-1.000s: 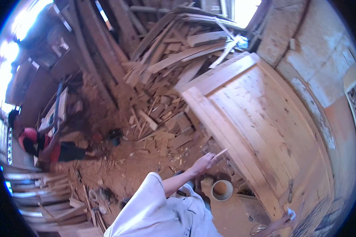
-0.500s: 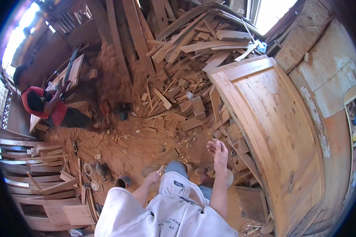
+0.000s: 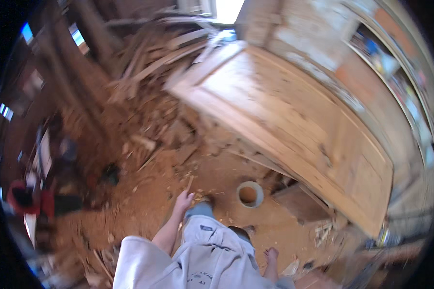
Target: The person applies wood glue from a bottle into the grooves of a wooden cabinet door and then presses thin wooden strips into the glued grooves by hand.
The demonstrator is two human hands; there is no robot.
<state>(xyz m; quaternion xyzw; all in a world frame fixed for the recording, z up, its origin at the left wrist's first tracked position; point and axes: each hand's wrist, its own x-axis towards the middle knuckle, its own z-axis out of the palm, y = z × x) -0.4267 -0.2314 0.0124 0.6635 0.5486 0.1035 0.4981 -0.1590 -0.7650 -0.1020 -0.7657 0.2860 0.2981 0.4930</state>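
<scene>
My left hand (image 3: 182,199) hangs ahead of my left knee, its fingers closed around a thin light-brown stick (image 3: 190,182) that points away from me. What kind of stick it is, I cannot make out. Low on my right side is my right hand (image 3: 271,254), small and blurred, beside my leg and touching nothing that I can see. Its fingers look bent, but the blur hides how far. Ahead and to the right of my feet stands a round pale bucket (image 3: 250,194) with brown material inside.
A large panelled wooden door (image 3: 294,125) lies slanted along the right. Behind it are wall shelves (image 3: 395,72) with mixed items. Wood offcuts (image 3: 173,135) are heaped ahead on the dusty floor (image 3: 144,202). At far left, a blurred person in red (image 3: 26,198) is near pale boards.
My view has swung to the right and blurred; the bucket now shows fully. My right hand has dropped from its raised place to my side. My left hand still holds the stick.
</scene>
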